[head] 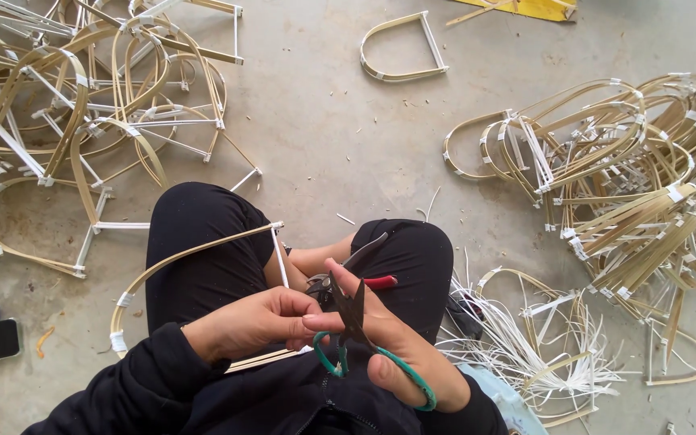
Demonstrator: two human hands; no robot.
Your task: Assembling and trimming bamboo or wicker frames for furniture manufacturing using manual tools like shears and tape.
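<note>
Black-sleeved, the left hand is closed around a bent bamboo frame laid across the lap; green-handled scissors are gripped by the right hand. Trimming appears underway; careful blade placement is needed.

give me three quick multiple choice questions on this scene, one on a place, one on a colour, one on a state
1. Where does the single bamboo arch frame lie?
A. alone on the concrete floor
B. on the person's lap
C. inside the right pile

2. What colour are the small scissors' handles?
A. yellow
B. green
C. white

3. What is the right hand doing?
A. resting open on the floor
B. gripping the scissors
C. holding a phone

Answers: 1 A, it sits apart between the piles; 2 B, green loops show by the fingers; 3 B, fingers wrap the handles, while the left hand grips a bent bamboo strip frame.
</note>
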